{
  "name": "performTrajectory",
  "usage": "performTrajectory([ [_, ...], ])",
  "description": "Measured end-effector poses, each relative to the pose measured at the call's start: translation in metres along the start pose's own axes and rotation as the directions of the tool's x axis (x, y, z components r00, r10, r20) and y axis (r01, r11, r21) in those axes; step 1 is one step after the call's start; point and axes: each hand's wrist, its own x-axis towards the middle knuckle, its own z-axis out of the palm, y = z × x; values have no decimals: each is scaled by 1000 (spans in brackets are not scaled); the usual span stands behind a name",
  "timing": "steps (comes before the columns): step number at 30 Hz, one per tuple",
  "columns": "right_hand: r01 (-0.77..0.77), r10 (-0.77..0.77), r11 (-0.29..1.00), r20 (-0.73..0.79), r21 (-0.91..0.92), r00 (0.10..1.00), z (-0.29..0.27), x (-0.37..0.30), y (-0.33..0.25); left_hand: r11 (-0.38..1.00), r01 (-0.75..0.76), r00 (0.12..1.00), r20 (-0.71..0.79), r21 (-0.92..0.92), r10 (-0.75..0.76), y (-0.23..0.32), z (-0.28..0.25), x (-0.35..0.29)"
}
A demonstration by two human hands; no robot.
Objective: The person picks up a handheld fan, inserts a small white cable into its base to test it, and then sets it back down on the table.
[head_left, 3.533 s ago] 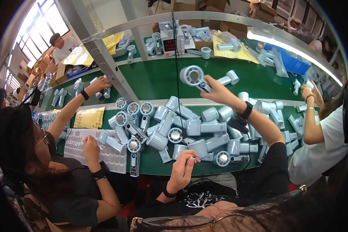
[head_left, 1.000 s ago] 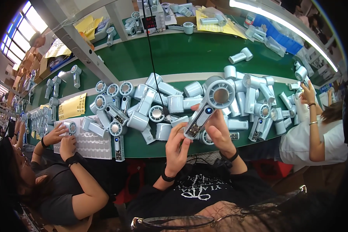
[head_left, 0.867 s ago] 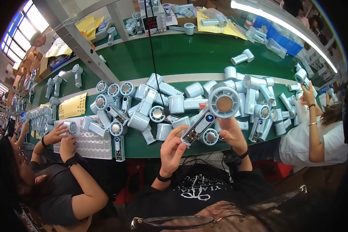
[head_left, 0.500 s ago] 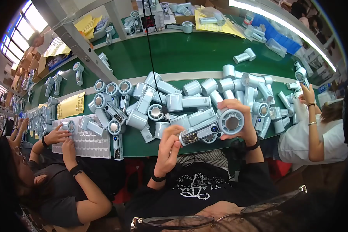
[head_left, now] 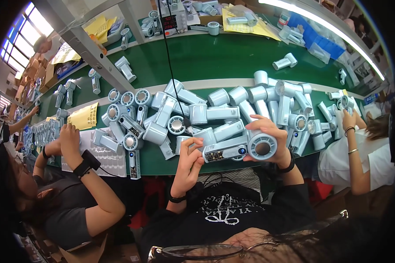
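Note:
My right hand (head_left: 270, 133) grips the round head of a pale blue handheld fan (head_left: 243, 149), held sideways just above the near edge of the green bench (head_left: 215, 57). The fan's handle points left, with its open side and circuit board showing. My left hand (head_left: 189, 160) pinches the end of that handle. Right behind my hands lies a heap of similar pale blue fans (head_left: 197, 114).
A person on my left (head_left: 70, 140) works over a white tray (head_left: 103, 155). Another person on my right (head_left: 349, 118) holds a fan. A black cable (head_left: 171, 65) hangs down to the heap. Yellow papers, a blue bin (head_left: 316, 37) and a meter stand at the back.
I picked a fan from the far side of the bench, brought it close and turned it from upright to lying sideways, lower toward my chest. The person on my left shifted their hands.

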Motion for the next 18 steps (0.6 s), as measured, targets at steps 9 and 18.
performTrajectory([
  [9,17,-15,998,33,-66,999,-9,9,-26,998,5,998,59,-64,-1,20,-6,-7],
  [18,-117,108,982,-71,-147,992,10,114,-93,1000,11,976,-219,-11,-14,45,-34,-25],
])
